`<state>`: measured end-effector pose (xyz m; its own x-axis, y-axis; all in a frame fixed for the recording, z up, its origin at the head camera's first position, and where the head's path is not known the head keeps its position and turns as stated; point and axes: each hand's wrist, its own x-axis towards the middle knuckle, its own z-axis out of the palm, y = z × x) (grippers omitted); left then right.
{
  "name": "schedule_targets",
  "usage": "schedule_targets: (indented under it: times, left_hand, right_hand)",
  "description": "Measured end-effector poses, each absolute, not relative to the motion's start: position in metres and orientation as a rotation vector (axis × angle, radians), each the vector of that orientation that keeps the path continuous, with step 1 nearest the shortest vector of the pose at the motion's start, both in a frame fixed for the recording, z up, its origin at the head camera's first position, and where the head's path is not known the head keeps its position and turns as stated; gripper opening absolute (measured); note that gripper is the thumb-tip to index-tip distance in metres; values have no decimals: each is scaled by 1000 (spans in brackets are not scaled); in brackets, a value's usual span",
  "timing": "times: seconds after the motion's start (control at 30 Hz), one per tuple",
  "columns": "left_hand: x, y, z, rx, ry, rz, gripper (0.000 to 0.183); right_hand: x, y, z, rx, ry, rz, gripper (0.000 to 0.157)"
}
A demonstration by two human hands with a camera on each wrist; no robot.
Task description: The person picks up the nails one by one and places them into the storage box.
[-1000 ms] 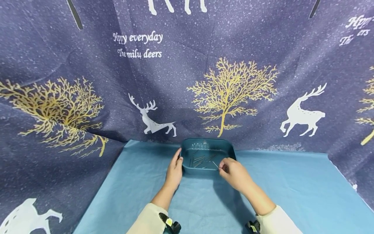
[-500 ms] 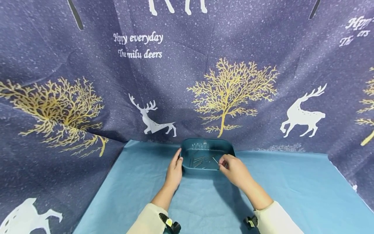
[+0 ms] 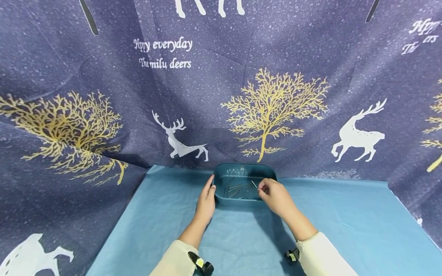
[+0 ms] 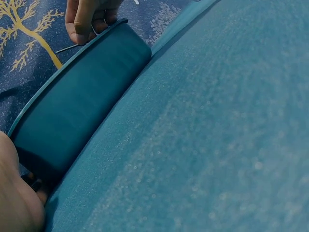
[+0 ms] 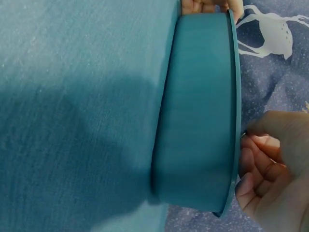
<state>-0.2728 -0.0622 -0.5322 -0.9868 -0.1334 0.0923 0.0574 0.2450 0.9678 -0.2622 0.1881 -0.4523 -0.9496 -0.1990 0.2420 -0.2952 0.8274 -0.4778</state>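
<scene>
A teal rectangular tray sits at the back of the table, several thin metal rods lying on its floor. My left hand holds the tray's left end, thumb at the rim and fingers along the outer side; in the left wrist view, part of this hand shows at the lower left. Over the tray's right front part, my right hand pinches one thin metal rod between thumb and fingertips. That rod also sticks out past the rim in the left wrist view. The fingers hide its other end.
A light blue cloth covers the table. Right behind the tray hangs a dark blue curtain printed with deer and yellow trees. Cuffs with small black devices are on both forearms.
My right hand has moved slightly up and toward the back of the tray, carrying the thin rod with it. The left hand and the tray have stayed put.
</scene>
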Motion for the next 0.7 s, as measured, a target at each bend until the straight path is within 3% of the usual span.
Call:
schedule_targets:
  times: [0.2, 0.43, 0.7]
  left_hand:
    - [-273, -63, -533, 69, -2346, -1855, 47]
    - [-273, -62, -532, 88, -2300, -1916, 51]
    - [-275, -65, -530, 97, -2162, -1915, 49]
  right_hand:
    - [-264, 188, -456, 369, -2822, 800, 8]
    - [-260, 188, -457, 356, -2769, 826, 41]
    - [-256, 187, -456, 338, -2758, 880, 37]
